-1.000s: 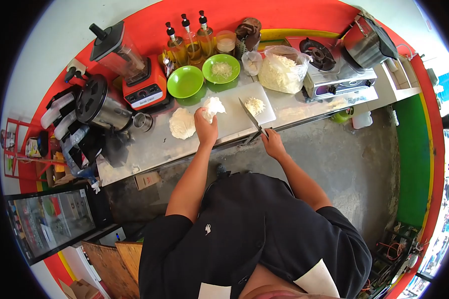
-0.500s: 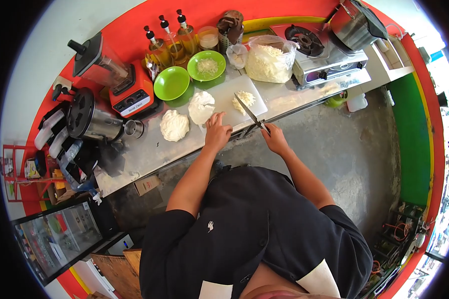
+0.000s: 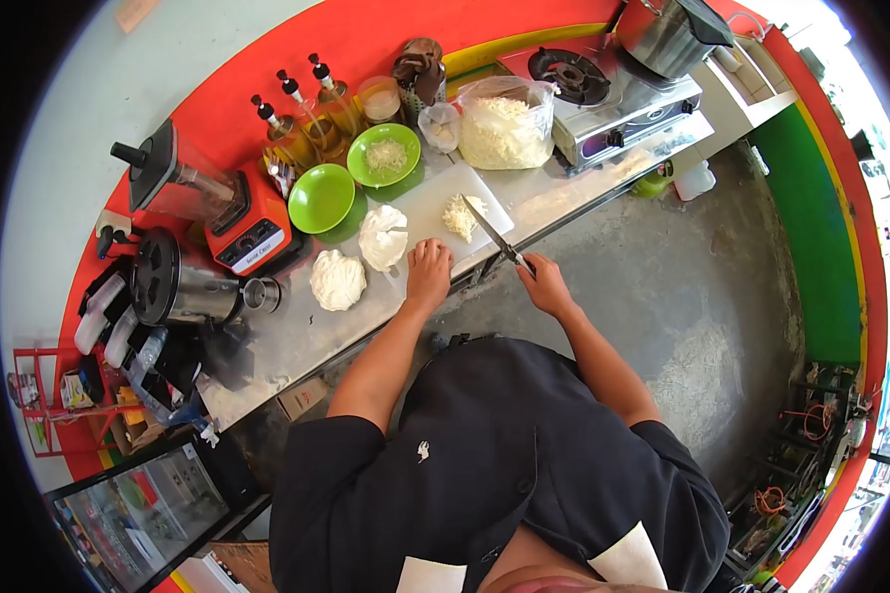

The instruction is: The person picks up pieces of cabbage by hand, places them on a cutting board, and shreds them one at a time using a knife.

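Observation:
A long-bladed knife (image 3: 489, 226) is gripped by its dark handle in my right hand (image 3: 548, 285), out past the near edge of the counter. Its tip reaches a small heap of chopped pale food (image 3: 462, 217) on the white cutting board (image 3: 492, 190). My left hand (image 3: 429, 271) rests at the board's near left side, holding nothing visible, with its fingers bent downward and slightly apart. Left of it lie two white lumps, one (image 3: 383, 237) partly on the board and the other (image 3: 338, 280) on the metal counter; dough or plastic, I cannot say.
Behind the board stand a green bowl (image 3: 322, 199), another green bowl (image 3: 401, 140) with pale shreds, and a clear bag (image 3: 507, 133) of shredded food. Oil bottles (image 3: 332, 99) line the back. A red blender (image 3: 249, 232) is leftward; a gas stove (image 3: 623, 121) stands right.
My view has shifted, so the counter appears lower and farther left. My left hand's fingers have drawn in and bent. The knife stays in my right hand, its tip still by the heap.

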Available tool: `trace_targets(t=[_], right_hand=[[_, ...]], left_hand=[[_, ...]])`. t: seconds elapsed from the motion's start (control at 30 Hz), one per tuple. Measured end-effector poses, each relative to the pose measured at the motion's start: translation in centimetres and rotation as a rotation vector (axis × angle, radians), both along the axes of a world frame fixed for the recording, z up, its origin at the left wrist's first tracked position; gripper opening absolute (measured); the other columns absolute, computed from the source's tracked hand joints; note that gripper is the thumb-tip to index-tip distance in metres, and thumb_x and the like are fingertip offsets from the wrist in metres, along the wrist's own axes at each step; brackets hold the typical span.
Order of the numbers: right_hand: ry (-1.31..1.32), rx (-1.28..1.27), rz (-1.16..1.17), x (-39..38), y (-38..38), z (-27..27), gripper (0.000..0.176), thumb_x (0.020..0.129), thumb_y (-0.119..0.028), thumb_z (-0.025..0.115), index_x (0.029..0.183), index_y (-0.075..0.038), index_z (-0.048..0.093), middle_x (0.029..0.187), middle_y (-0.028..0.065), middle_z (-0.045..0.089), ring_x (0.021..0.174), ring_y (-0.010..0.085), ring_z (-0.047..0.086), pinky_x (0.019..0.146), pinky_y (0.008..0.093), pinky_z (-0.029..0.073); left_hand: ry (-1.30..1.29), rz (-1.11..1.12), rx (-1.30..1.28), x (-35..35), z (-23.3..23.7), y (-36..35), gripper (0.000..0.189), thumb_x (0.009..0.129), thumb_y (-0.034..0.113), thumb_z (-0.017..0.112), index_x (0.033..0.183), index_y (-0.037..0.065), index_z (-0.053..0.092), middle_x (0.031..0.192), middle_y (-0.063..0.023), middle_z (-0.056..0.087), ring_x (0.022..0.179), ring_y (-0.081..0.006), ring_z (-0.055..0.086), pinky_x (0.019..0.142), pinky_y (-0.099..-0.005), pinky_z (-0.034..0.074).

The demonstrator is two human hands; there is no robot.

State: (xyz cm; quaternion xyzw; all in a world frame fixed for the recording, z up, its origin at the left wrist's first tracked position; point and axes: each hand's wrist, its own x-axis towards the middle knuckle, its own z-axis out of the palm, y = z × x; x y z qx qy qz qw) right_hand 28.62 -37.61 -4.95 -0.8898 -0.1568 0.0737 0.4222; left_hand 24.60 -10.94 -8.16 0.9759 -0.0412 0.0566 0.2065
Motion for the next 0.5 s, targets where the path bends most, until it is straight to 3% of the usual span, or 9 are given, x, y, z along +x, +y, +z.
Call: trace_targets(t=[0.03,0.1,0.13,0.2,0.3,0.37,0.43,0.5], right_hand=[[0.005,0.001,-0.003,0.0,0.1,0.0,0.026,0.094,-0.017,0.067,0.108,0.005,0.066,0.101,0.0254,0.068,0.096,0.0446,0.064,0.084,0.0471,0.051],[0.007,-0.004,-0.008,0.1,0.4,0.0,0.026,0.094,-0.017,0.067,0.108,0.005,0.066,0.102,0.0254,0.068,0.097,0.0445,0.064,0.084,0.0472,0.051],[0.014,0.001,-0.004,0.2,0.7,0.1,0.027,0.094,-0.017,0.067,0.109,0.005,0.065,0.102,0.0257,0.068,0.097,0.0445,0.064,0.085,0.0474,0.051],[0.013,0.0,0.0,0.3,1.2,0.2,0.027,0.094,-0.017,0.067,0.109,0.005,0.065,0.102,0.026,0.068,0.098,0.0446,0.064,0.085,0.0477,0.051],[0.027,-0.015,0.001,0.5,2.2,0.2,0.03,0.094,-0.018,0.067,0.113,0.005,0.063,0.102,0.0266,0.068,0.098,0.0452,0.064,0.086,0.0485,0.051],[-0.009,-0.013,0.0,0.6,2.9,-0.3,0.032,0.093,-0.017,0.068,0.116,0.004,0.061,0.096,0.0255,0.068,0.091,0.0427,0.067,0.078,0.0474,0.051],[-0.024,-0.029,0.036,0.6,3.4,0.5,0.033,0.091,-0.015,0.069,0.117,0.002,0.061,0.102,0.0238,0.068,0.098,0.0423,0.065,0.084,0.0477,0.051],[-0.037,-0.044,0.068,0.5,4.2,1.2,0.034,0.089,-0.014,0.07,0.119,-0.001,0.061,0.107,0.022,0.068,0.104,0.042,0.063,0.089,0.048,0.051]], left_hand=[[-0.006,-0.005,-0.001,0.7,0.2,0.0,0.011,0.094,0.009,0.057,0.102,0.008,0.064,0.131,-0.0115,0.056,0.124,-0.0297,0.049,0.105,-0.0482,0.036],[0.052,0.067,-0.168,2.7,0.2,0.1,0.017,0.091,0.004,0.059,0.107,0.009,0.062,0.114,-0.0101,0.065,0.113,-0.0325,0.057,0.097,-0.0474,0.042],[0.048,0.064,-0.173,3.5,-0.3,0.2,0.017,0.091,0.004,0.059,0.107,0.009,0.062,0.114,-0.0101,0.065,0.113,-0.0325,0.057,0.097,-0.0474,0.042],[-0.04,0.123,-0.298,4.7,-0.8,0.3,0.024,0.09,0.002,0.057,0.113,0.008,0.06,0.099,-0.0105,0.066,0.104,-0.0343,0.061,0.09,-0.0463,0.047],[-0.048,0.272,-0.398,5.0,-0.5,-0.6,0.029,0.088,0.0,0.055,0.115,0.008,0.06,0.101,-0.012,0.063,0.103,-0.0357,0.06,0.087,-0.0472,0.049],[-0.126,0.268,-0.407,4.6,0.6,-1.0,0.035,0.086,0.0,0.056,0.12,0.01,0.06,0.105,-0.012,0.063,0.104,-0.0352,0.06,0.087,-0.0467,0.05],[-0.193,0.261,-0.409,3.4,2.5,-1.4,0.041,0.085,0.0,0.057,0.124,0.013,0.061,0.108,-0.012,0.063,0.105,-0.0348,0.061,0.086,-0.0462,0.05],[-0.201,0.053,-0.325,2.3,4.0,-1.8,0.054,0.085,0.0,0.058,0.136,0.018,0.059,0.108,-0.0122,0.061,0.106,-0.0336,0.06,0.087,-0.0441,0.051]])
